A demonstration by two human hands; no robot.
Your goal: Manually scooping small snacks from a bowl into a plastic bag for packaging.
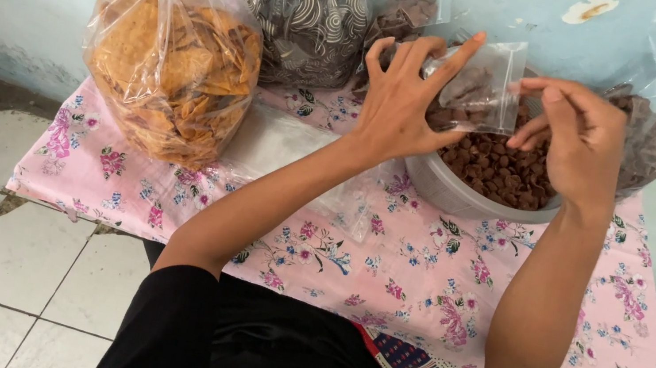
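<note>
- Nearest the camera, the person's black sleeves and forearms reach out over a table point(417, 290) covered in a pink flowered cloth; its near edge hangs just in front of the body, and the stretch of cloth between that edge and the bowl lies bare, which gives the arms room to move.
- Over the bowl, the left hand point(401, 98) pinches a small clear plastic bag point(479, 89) by its upper left side, thumb below and fingers spread along the film.
- At the bag's right edge, the right hand point(579, 134) meets it with fingertips bunched at the mouth; whether they grasp the film or a brown piece cannot be told.
- That bag looks light, thin and limp, likely slippery, with a few brown pieces sagging in its bottom; it seems best held near the mouth at both edges so the opening stays wide.
- Below it sits a grey bowl point(452, 195) heaped with small brown snack pieces point(502, 168), probably brittle.
- To the left, a flat stack of clear bags point(277, 144) lies on the cloth beside a big tied bag of orange chips point(173, 67), bulky and fragile.
- Farthest back, a bag of striped dark snacks point(308, 14) and a sack of brown pieces point(654, 143) lean on the pale wall, crowding the far edge.
</note>
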